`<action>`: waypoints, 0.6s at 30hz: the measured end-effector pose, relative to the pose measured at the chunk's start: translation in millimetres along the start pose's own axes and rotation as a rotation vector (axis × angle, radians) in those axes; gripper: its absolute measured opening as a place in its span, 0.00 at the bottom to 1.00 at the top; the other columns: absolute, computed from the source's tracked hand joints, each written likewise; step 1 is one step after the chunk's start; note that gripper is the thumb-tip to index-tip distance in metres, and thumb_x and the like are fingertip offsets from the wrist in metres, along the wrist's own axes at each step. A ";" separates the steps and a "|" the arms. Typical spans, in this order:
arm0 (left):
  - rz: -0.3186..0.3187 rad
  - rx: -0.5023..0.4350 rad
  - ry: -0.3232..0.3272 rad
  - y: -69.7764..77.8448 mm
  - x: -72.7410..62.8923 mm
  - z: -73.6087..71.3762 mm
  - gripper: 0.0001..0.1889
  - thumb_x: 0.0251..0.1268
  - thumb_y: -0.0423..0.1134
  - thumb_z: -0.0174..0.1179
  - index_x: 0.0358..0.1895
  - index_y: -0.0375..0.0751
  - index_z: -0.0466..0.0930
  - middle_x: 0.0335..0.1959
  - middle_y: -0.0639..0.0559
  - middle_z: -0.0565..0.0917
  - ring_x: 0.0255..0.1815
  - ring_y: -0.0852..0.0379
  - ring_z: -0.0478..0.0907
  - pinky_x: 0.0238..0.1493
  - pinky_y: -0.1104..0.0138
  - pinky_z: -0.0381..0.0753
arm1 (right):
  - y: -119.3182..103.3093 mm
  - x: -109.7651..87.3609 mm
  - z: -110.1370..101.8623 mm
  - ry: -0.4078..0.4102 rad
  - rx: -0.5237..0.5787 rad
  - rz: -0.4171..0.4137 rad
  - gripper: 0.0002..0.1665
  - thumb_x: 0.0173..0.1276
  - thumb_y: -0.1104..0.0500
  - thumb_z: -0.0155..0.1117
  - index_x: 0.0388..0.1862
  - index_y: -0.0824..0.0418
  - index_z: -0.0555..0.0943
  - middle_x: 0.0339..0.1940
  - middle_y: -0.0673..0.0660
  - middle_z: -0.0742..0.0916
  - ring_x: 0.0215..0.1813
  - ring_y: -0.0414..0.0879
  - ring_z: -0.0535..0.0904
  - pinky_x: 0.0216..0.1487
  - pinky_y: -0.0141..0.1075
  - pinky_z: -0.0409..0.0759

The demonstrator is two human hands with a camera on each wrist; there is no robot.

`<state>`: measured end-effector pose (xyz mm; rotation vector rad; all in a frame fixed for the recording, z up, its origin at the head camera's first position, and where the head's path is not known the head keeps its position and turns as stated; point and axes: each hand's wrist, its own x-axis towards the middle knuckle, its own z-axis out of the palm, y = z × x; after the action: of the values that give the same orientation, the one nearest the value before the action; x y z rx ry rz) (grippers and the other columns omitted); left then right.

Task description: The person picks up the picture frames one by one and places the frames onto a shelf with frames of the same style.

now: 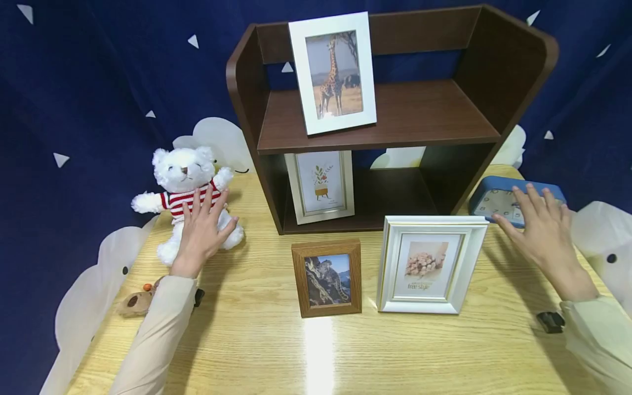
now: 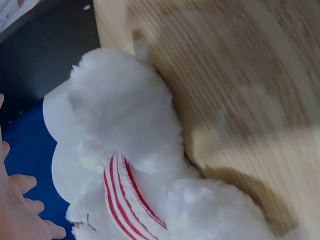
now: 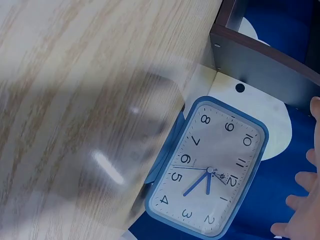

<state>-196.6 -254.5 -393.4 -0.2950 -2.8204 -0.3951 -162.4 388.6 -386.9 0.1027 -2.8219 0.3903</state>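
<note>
White frame reads "free style"; clock, 1–12.

The fluffy white teddy bear wears a red-striped shirt, arms out wide, left of the brown shelf. The blue clock stands upright on the right.

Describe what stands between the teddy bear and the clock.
In the head view, a brown shelf stands between the teddy bear and clock, holding a giraffe photo and plant picture; in front of it are a wooden frame and a white frame.
</note>
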 end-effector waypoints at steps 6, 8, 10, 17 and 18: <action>0.018 -0.059 -0.009 10.5 3.4 0.7 0.35 0.68 0.55 0.50 0.74 0.46 0.54 0.75 0.34 0.50 0.76 0.33 0.36 0.71 0.38 0.33 | -1.6 0.1 1.7 0.031 0.030 -0.040 0.42 0.72 0.39 0.48 0.74 0.64 0.56 0.74 0.71 0.56 0.76 0.67 0.42 0.67 0.71 0.39; 0.027 -0.067 -0.015 14.7 4.6 0.6 0.35 0.69 0.56 0.49 0.74 0.45 0.54 0.75 0.34 0.50 0.76 0.34 0.36 0.71 0.38 0.34 | -1.5 -0.2 3.1 0.055 0.047 -0.065 0.40 0.72 0.40 0.49 0.72 0.65 0.58 0.73 0.71 0.59 0.75 0.67 0.45 0.65 0.73 0.43; 0.036 -0.074 -0.018 18.9 6.0 0.8 0.35 0.69 0.57 0.48 0.74 0.45 0.54 0.75 0.34 0.50 0.76 0.35 0.35 0.71 0.38 0.34 | -1.5 -0.2 4.3 0.077 0.065 -0.094 0.39 0.72 0.42 0.51 0.71 0.66 0.60 0.72 0.72 0.61 0.75 0.68 0.48 0.64 0.73 0.46; 0.074 -0.138 -0.029 30.3 12.0 3.0 0.35 0.70 0.56 0.48 0.74 0.42 0.53 0.75 0.34 0.50 0.76 0.34 0.36 0.73 0.42 0.38 | -5.3 -1.9 5.8 0.121 0.138 -0.209 0.35 0.70 0.48 0.57 0.69 0.66 0.65 0.67 0.74 0.69 0.71 0.69 0.57 0.73 0.58 0.49; 0.080 -0.148 -0.037 31.6 13.0 3.5 0.36 0.70 0.57 0.47 0.74 0.41 0.52 0.75 0.33 0.50 0.76 0.34 0.36 0.73 0.43 0.39 | -6.0 -2.8 6.0 0.126 0.149 -0.220 0.34 0.70 0.49 0.57 0.68 0.66 0.66 0.65 0.73 0.71 0.71 0.68 0.59 0.73 0.57 0.50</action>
<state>-202.1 -221.6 -385.3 -0.4484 -2.8090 -0.5872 -160.8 381.3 -391.7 0.4012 -2.6199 0.5351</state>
